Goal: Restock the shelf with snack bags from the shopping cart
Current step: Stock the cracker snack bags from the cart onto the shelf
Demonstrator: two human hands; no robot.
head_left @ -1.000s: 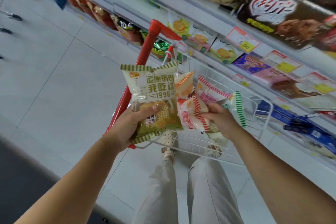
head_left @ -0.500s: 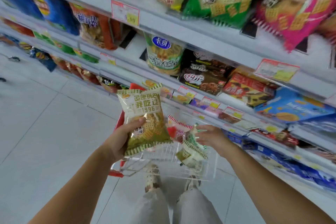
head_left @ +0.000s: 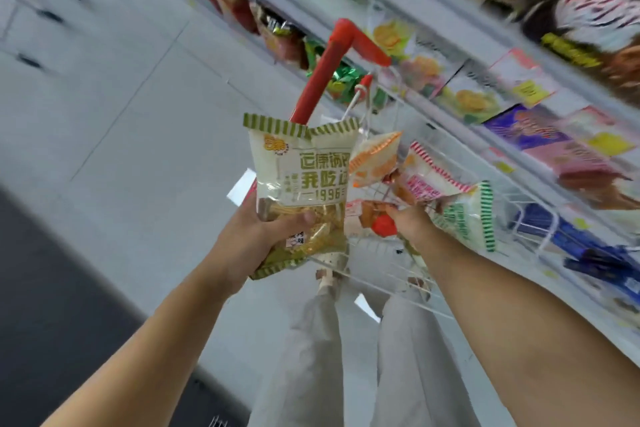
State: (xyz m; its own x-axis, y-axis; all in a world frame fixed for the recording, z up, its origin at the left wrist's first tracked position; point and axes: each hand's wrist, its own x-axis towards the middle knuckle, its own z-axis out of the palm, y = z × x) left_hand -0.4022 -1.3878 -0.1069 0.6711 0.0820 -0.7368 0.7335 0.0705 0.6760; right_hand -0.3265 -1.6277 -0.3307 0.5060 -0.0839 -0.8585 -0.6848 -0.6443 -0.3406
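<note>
- The green-striped snack bag is gripped by its lower half in the left hand, with the thumb laid across the front and the fingers curled behind. It is held upright at the near side of the shopping cart, as it was half a second ago.
- The view has been swung down from the shelf faces to the cart, so shelving is judged not yet begun.
- The right hand is closed into a fan of smaller bags over the basket; its fingertips are hidden by them.
- The shelf is seen just right of the cart.
</note>
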